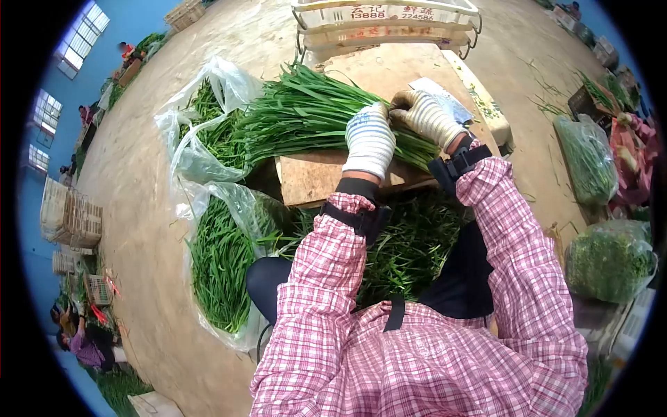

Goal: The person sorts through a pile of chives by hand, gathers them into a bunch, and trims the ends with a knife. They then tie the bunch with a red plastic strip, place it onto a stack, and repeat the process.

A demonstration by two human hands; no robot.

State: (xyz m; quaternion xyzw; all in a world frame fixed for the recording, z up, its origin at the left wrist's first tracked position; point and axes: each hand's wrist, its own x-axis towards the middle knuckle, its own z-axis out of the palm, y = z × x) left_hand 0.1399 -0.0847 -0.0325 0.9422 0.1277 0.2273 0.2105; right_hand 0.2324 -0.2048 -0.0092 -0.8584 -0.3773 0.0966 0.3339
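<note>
A thick bunch of long flat green leaves, like garlic chives point(306, 111), lies across a wooden board point(313, 182), its leafy ends to the left. My left hand point(369, 141), in a striped white glove, is closed over the bunch near its stalk end. Beside it my right hand point(425, 115), gloved in cream with stripes, has its fingers pinched together on top of the stalks. What the pinch holds is too small to make out. A pale printed sheet point(445, 99) lies on the board behind the right hand.
Clear plastic bags point(222, 260) of chives stand left of the board. More loose greens point(410, 243) lie below, between my knees. White plastic crates point(385, 15) are stacked beyond the board. Filled bags point(587, 160) line the right side. Other people point(87, 347) sit far left.
</note>
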